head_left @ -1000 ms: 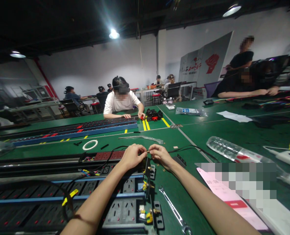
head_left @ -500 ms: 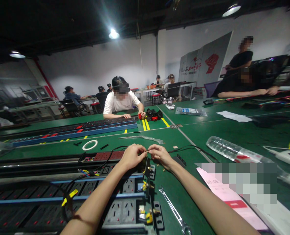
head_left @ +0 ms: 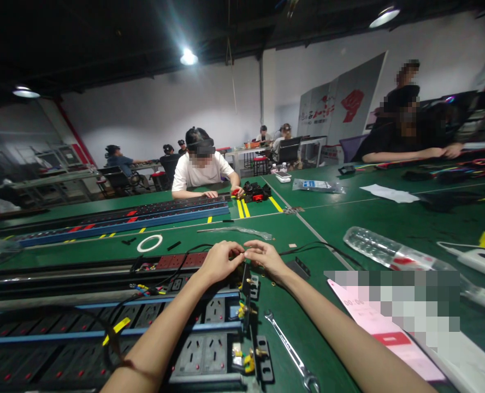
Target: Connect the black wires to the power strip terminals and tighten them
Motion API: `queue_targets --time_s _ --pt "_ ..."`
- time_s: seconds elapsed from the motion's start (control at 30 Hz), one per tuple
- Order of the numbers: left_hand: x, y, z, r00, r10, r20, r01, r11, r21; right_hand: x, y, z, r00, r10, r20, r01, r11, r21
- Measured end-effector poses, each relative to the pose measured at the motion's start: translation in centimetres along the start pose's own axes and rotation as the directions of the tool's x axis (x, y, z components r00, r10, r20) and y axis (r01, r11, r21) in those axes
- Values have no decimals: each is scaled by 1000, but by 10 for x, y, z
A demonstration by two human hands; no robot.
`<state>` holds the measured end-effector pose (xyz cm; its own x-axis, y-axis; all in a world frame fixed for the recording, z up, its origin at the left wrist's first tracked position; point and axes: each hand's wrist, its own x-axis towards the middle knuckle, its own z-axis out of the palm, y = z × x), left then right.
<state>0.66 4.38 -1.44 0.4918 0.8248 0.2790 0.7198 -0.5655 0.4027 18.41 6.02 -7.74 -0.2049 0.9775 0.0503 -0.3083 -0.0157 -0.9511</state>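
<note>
My left hand (head_left: pixel 223 261) and my right hand (head_left: pixel 266 258) meet at the fingertips above the end of a black socket strip (head_left: pixel 214 353). Both are closed in a pinch, and whatever lies between the fingers is too small to make out. Below them, black end brackets (head_left: pixel 264 357) with brass fittings and yellow-sleeved wires stick out from the blue-edged strips. Small brass rings (head_left: pixel 273 283) lie on the green table under my right hand. A combination wrench (head_left: pixel 290 349) rests right of the brackets.
Across the green table (head_left: pixel 324 218), a person in a white shirt (head_left: pixel 203 172) handles red and black parts. A white ring (head_left: pixel 149 243) lies beyond the strips. On the right are a plastic bottle (head_left: pixel 410 262), a pink sheet (head_left: pixel 373 316) and a white power strip (head_left: pixel 482 266).
My right fingertips have moved slightly left, closer against my left fingertips. The thin brass-coloured piece seen between them before is now hidden. My left hand is nearly unchanged.
</note>
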Motion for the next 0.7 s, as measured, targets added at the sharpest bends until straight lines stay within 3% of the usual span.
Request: queue_targets --time_s 0.23,0.4,0.47,0.53,0.6,0.67,0.7 --pt "0 -6 -1 995 93 25 -93 995 -19 5 -10 -4 991 131 16 -130 991 -40" --pt "0 -6 -1 996 89 25 -89 996 0 7 -23 -5 983 179 40 -166 963 -212" --pt "0 -5 -1 997 72 27 -73 997 9 5 -33 -6 987 155 33 -131 919 -372" --pt "0 -5 -1 998 57 33 -58 998 9 0 -45 -8 999 39 4 -28 766 -642" --pt "0 -5 -1 998 50 34 -50 999 3 -6 -55 -11 998 -62 -1 29 484 -875" --pt "0 -5 -1 998 52 30 -52 999 2 -12 -62 -12 1000 -22 14 19 282 -959" --pt "0 -5 -1 998 51 27 -51 999 4 -15 -62 -11 999 31 21 13 247 -969"
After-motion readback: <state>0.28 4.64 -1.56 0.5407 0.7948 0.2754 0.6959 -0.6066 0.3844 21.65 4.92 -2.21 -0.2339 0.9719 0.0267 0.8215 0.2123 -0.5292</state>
